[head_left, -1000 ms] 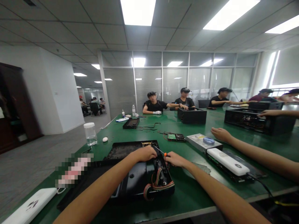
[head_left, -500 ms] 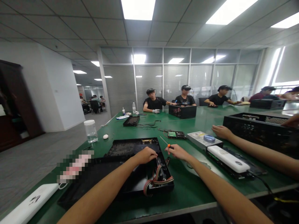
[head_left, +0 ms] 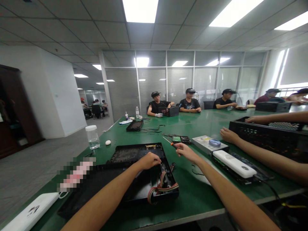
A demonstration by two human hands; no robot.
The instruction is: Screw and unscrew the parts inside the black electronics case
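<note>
My right hand [head_left: 186, 152] is closed round a screwdriver [head_left: 173, 145] with an orange and black handle, its thin shaft pointing up and left over the table. My left hand [head_left: 150, 160] is closed at the inner right part of an opened black metal case [head_left: 134, 195], fingertips pinched against a dark part there; what they hold is hidden. A bundle of striped ribbon wires [head_left: 161, 190] loops over the case's near right corner. Behind my left hand, a dusty black panel [head_left: 130, 152] with a brass-coloured piece forms the far part of the case.
Right of me lie a metal drive [head_left: 204, 141] with a blue roll on top, a white power bank [head_left: 234, 163], and a co-worker's arms at a large black case [head_left: 269, 138]. A circuit board [head_left: 181, 139] lies ahead. A lidded jar [head_left: 92, 137] stands left. Other people sit opposite.
My right hand and the screwdriver have risen slightly away from the case. My left hand stays put. Across the table a black box has shifted left; the neighbour's far hand now reaches into the large case.
</note>
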